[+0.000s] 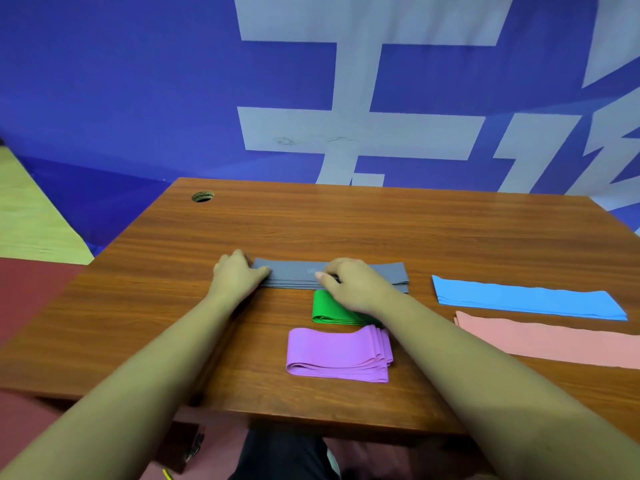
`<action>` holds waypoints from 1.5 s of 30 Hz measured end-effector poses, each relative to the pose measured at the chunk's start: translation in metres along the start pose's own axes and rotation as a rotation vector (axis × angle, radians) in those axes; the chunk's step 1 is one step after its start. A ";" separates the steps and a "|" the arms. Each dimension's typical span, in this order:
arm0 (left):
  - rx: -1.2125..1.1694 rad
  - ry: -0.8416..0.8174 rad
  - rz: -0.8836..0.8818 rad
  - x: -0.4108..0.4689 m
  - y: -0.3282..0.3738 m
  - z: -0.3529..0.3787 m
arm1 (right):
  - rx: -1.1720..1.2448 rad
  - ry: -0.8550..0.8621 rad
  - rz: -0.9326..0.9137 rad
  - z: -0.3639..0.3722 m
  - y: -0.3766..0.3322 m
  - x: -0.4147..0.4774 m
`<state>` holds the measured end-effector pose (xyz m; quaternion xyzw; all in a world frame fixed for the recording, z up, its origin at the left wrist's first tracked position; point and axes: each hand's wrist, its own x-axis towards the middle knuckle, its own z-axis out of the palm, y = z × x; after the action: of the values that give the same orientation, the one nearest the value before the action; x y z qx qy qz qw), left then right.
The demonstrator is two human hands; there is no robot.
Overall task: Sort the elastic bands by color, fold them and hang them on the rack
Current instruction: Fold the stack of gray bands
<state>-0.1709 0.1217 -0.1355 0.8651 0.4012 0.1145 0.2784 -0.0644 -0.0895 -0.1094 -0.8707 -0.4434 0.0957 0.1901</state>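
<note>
A grey elastic band [294, 273] lies folded in several layers across the middle of the wooden table [156, 323]. My left hand [237, 275] grips its left end, thumb on top. My right hand [353, 285] pinches the band's middle near a small printed mark. Just below it a folded green band [329, 308] is partly hidden by my right wrist. A folded purple band [337, 355] lies nearer to me. At the right lie a flat blue band [526, 299] and a pink band [554, 341]. No rack is in view.
A round cable hole [202, 196] sits in the table's far left corner. A blue wall with large white characters [346, 123] rises behind the table. The floor at the left is red and yellow-green.
</note>
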 end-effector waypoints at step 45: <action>-0.613 -0.686 0.475 0.008 0.072 0.035 | 1.369 0.189 0.563 -0.073 0.016 0.017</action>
<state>-0.1057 0.0764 -0.1233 0.7988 0.0272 -0.0035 0.6010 -0.0181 -0.1019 -0.0490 -0.6427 -0.0269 0.3201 0.6955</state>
